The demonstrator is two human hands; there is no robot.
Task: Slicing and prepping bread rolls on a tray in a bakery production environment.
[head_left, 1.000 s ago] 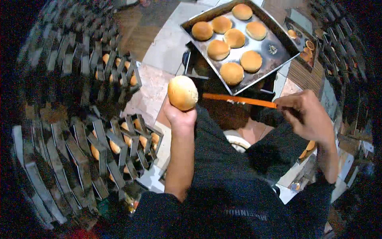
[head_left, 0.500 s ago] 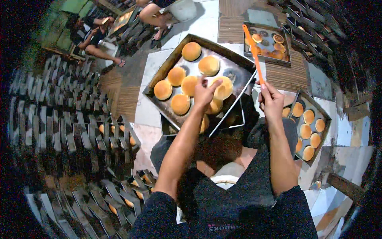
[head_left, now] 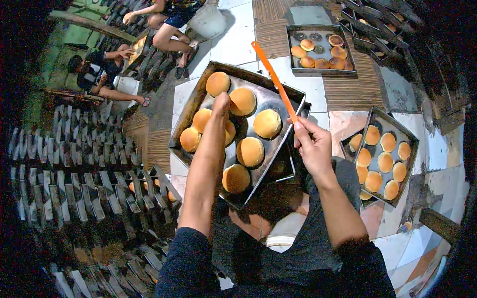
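Note:
A square metal tray [head_left: 196,94] with several round golden buns is tilted in front of my lap. My left hand [head_left: 222,103] reaches over it, against the left side of a bun [head_left: 242,102]. Its fingers are hidden behind the hand, so their grip does not show. Right of that bun sits another bun [head_left: 268,123], and two more lie nearer me. My left forearm covers part of the tray. By the tray's right edge my right hand [head_left: 314,146] is closed round a long, flat orange plastic stick [head_left: 275,78] with a hole at its far end.
Two more bun trays lie on the floor, one far right [head_left: 323,73] holding some darker buns, one at right [head_left: 408,174]. Stacked dark trays [head_left: 74,193] fill the left side; more racks [head_left: 372,30] stand far right. Two people sit at far left near a white bucket [head_left: 206,22].
My left hand has moved from the bun at the tray's right to one farther left. The view has shifted, and the orange stick now leans left over the tray's far corner.

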